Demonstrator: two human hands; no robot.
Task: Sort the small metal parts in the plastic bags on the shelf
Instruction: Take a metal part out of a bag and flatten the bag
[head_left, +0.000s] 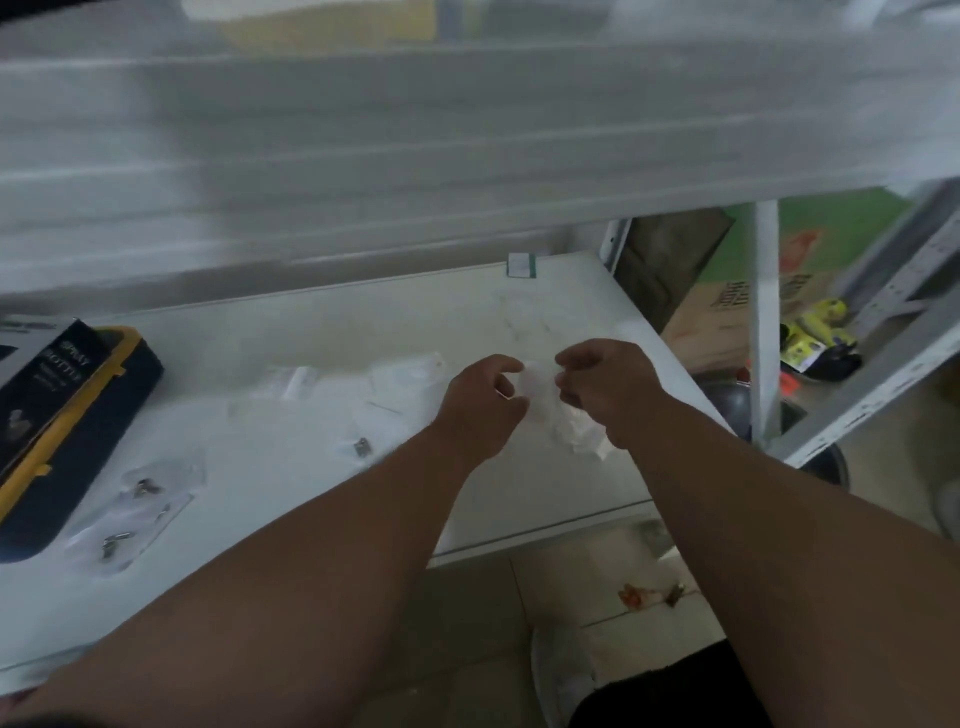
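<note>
Pinching one clear bag near the shelf's right edge, left hand and right hand risk spilling parts.

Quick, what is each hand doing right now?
Left hand: fingers curled, pinching the clear plastic bag.
Right hand: fingers curled, pinching the same bag from its other side.
</note>
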